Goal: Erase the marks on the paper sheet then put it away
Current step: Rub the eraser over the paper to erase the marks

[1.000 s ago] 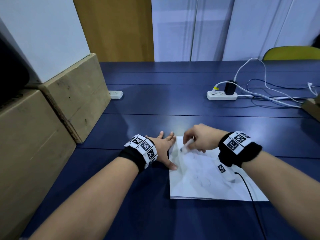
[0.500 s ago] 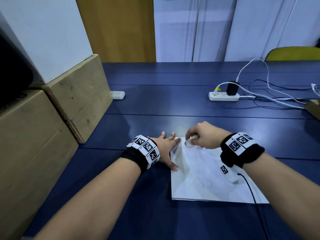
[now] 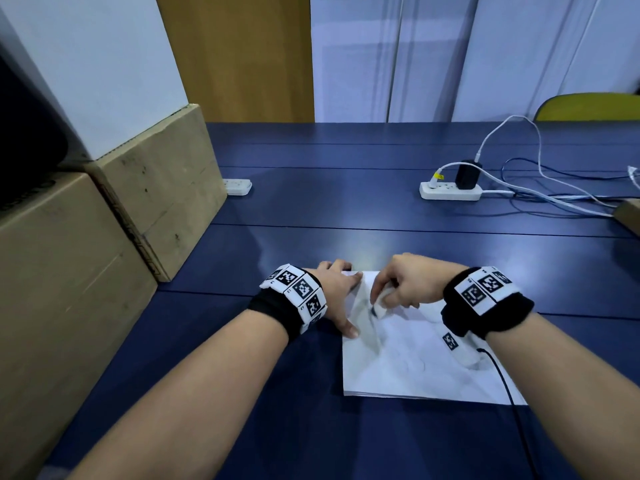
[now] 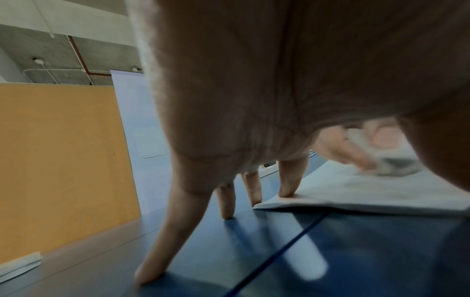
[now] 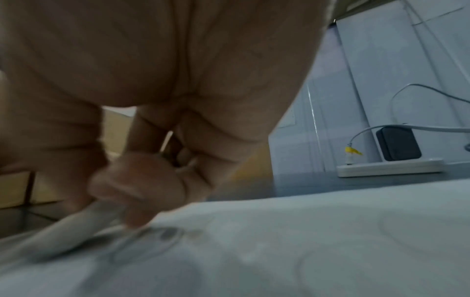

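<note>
Paper sheet (image 3: 408, 362) near power strip (image 3: 450, 191)

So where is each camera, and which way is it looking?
Head: looks forward and down at the table; both forearms, left hand and right hand show.
Left wrist: under the left palm, looks along straight fingers pressing the paper sheet.
Right wrist: under the right palm, toward the eraser.
All three share the sheet.

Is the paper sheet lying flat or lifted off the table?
Flat: paper sheet lies spread on the table, left hand pressing its edge.
</note>
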`<action>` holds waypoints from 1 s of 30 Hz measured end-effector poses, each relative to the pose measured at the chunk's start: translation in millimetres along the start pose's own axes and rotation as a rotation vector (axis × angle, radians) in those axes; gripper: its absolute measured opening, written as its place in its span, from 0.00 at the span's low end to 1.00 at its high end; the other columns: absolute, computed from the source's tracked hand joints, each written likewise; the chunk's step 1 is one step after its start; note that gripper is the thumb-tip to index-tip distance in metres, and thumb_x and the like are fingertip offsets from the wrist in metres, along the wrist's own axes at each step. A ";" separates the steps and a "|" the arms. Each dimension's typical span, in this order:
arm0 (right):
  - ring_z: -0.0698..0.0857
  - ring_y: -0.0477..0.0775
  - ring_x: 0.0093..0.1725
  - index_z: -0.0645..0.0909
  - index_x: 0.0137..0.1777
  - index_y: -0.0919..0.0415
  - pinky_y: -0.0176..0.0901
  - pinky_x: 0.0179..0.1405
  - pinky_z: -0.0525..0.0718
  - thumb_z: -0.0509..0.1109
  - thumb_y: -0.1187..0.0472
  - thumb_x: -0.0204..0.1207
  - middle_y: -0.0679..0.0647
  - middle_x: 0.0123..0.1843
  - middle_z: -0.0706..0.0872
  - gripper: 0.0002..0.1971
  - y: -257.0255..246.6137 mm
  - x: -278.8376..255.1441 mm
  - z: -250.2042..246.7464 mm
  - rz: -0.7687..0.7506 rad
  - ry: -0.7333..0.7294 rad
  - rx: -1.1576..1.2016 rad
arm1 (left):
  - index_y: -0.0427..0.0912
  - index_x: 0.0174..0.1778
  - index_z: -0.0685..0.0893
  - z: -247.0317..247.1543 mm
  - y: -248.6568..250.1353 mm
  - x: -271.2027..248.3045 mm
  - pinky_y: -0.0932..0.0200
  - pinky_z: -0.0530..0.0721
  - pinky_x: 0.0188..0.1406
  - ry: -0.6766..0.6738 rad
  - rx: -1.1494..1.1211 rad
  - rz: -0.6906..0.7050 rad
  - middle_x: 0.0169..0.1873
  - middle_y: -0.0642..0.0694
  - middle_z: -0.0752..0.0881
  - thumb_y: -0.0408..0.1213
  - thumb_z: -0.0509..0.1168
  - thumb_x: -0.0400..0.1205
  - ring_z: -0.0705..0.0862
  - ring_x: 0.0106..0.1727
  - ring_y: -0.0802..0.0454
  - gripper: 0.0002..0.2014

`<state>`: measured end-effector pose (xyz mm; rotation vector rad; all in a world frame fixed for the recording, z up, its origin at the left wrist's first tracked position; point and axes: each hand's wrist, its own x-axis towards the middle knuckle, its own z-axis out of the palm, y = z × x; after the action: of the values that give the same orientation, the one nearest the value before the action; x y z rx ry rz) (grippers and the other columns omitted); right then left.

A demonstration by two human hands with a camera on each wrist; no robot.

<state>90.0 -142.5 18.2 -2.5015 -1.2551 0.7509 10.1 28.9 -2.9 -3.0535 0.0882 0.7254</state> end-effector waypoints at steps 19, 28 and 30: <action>0.81 0.44 0.23 0.91 0.45 0.51 0.34 0.28 0.78 0.78 0.59 0.67 0.44 0.22 0.82 0.07 4.4 1.5 0.9 0.020 0.050 -0.009 | 0.50 0.86 0.52 -5.8 4.7 -3.5 0.37 0.77 0.67 -0.041 0.049 -0.009 0.75 0.46 0.62 0.67 0.75 0.66 0.64 0.73 0.40 0.58; 0.85 0.49 0.23 0.89 0.43 0.52 0.34 0.31 0.81 0.75 0.60 0.71 0.48 0.22 0.84 0.03 13.2 10.4 -4.3 0.037 0.210 0.060 | 0.49 0.85 0.56 -5.1 4.6 -4.0 0.38 0.77 0.66 -0.024 0.035 -0.001 0.74 0.45 0.63 0.65 0.76 0.66 0.65 0.72 0.40 0.56; 0.80 0.46 0.21 0.91 0.44 0.50 0.34 0.28 0.78 0.78 0.60 0.67 0.49 0.24 0.83 0.06 10.0 6.2 -1.0 0.010 0.033 0.046 | 0.49 0.85 0.55 -3.9 4.3 -3.6 0.37 0.76 0.67 -0.020 0.034 0.003 0.75 0.45 0.63 0.65 0.76 0.66 0.65 0.72 0.39 0.56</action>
<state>100.3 -143.5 12.7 -2.4755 -1.2013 0.7297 8.3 24.7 2.2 -3.0137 0.1037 0.7469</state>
